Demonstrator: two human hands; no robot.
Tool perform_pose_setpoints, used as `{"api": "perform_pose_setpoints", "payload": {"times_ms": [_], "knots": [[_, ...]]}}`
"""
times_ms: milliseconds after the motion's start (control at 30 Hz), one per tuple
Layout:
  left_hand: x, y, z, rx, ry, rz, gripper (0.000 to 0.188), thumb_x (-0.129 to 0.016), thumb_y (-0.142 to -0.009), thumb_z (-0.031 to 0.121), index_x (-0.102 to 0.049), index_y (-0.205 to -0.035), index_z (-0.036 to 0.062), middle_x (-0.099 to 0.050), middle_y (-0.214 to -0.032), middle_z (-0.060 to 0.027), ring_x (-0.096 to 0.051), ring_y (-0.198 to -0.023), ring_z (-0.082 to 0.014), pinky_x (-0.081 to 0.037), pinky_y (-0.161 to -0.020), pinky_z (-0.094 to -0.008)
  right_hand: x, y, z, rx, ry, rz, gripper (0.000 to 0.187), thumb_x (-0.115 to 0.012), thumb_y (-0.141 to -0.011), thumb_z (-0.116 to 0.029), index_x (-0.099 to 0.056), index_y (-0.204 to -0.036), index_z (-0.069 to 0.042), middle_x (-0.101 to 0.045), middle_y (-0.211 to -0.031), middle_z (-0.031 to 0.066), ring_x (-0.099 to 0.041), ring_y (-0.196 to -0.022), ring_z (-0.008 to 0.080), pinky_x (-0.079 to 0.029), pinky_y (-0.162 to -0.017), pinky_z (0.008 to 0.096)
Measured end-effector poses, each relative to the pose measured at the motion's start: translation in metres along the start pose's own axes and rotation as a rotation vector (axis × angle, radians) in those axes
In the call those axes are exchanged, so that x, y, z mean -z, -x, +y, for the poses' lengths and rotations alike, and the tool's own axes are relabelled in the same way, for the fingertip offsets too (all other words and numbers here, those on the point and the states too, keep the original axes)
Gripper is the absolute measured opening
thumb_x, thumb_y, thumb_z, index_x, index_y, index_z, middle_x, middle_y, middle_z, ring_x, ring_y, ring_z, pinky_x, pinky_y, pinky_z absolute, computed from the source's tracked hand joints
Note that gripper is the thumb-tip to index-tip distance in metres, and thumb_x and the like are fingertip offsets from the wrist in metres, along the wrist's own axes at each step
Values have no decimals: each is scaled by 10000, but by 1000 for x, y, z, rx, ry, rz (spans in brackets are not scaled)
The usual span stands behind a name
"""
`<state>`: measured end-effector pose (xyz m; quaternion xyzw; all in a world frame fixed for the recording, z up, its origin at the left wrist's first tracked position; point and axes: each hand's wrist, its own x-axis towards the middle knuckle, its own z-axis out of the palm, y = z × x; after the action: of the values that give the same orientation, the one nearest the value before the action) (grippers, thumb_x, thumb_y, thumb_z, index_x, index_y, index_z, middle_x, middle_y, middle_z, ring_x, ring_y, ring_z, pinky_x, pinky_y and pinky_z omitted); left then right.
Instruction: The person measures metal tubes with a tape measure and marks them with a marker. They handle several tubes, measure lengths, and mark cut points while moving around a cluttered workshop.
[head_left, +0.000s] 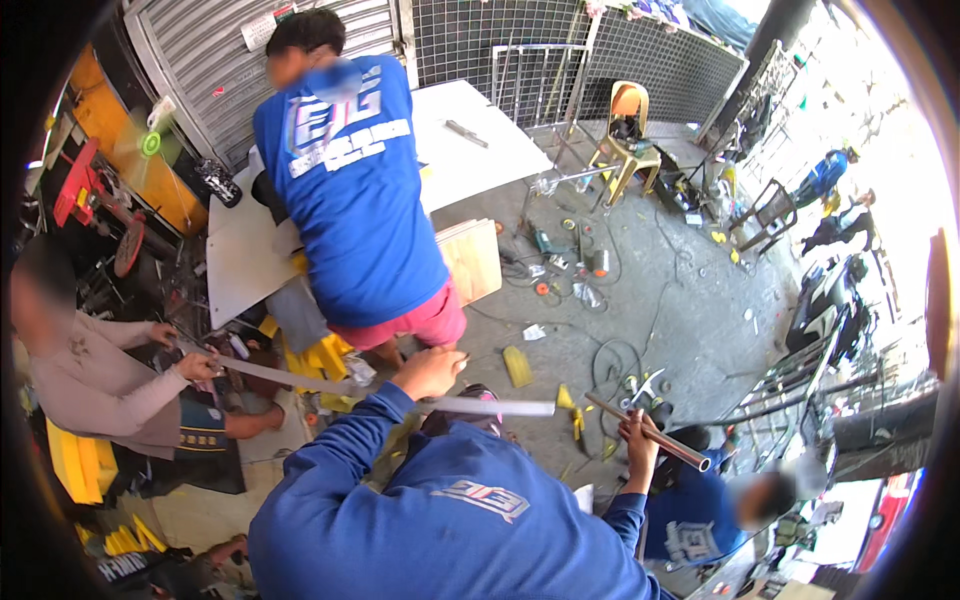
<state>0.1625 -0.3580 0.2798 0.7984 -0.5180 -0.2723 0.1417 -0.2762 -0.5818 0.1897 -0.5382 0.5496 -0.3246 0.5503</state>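
One metal tube (675, 446) in right hand (637, 443), left hand (428, 374) over one strip (495, 406)

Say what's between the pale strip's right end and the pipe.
In the head view, a yellow item on the floor shows between strip and pipe.

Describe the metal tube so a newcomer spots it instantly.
Start at the person in dark blue at bottom centre, seen from behind. Right of that back, a blue-sleeved hand grips the metal tube, slanting down rightward. Its round, open end sets it apart from the long pale strip to its left.
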Motion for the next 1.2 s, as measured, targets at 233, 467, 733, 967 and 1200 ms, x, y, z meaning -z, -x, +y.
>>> {"api": "perform_pose_setpoints", "payload": {"times_ms": [233,467,733,967,1200], "knots": [[-22,-116,22,37,30,-12,273,-560,-1022,322,-719,-1147,139,-725,-1043,-224,-706,-1004,-423,-545,-857,-557,25,-177,-101,-27,-17,-154,478,-591,-1071,-428,-653,-1106,44,-655,-840,76,-668,-749,141,-576,-664,281],[42,-267,73,98,-73,238,323,-522,-1047,322,-683,-1298,195,-744,-934,-189,-718,-864,-420,-539,-776,-557,43,-376,-194,63,365,-372,451,-538,-1090,-425,-672,-1200,-9,-718,-1073,120,-724,-1045,233,-591,-762,357],[-2,-339,202,121,179,289,204,-577,-987,275,-703,-1071,138,-725,-854,-173,-724,-812,-394,-549,-680,-547,80,-557,-165,4,123,-409,642,-460,-1082,-582,-576,-1369,-20,-599,-1374,146,-556,-1274,267,-466,-1053,427],[-53,-394,210,508,-76,213,232,-598,-975,262,-702,-1138,133,-727,-880,-190,-723,-834,-401,-546,-695,-551,43,-747,-133,-71,63,-452,713,-495,-1061,-602,-541,-1408,20,-591,-1433,180,-537,-1324,276,-432,-1082,461],[-61,-521,381,765,-42,432,317,-523,-1050,359,-673,-1239,154,-737,-902,-192,-715,-835,-423,-546,-742,-567,17,-961,-140,242,180,-793,494,-549,-1085,-420,-670,-1133,56,-750,-1014,160,-678,-954,223,-521,-911,365]]}}
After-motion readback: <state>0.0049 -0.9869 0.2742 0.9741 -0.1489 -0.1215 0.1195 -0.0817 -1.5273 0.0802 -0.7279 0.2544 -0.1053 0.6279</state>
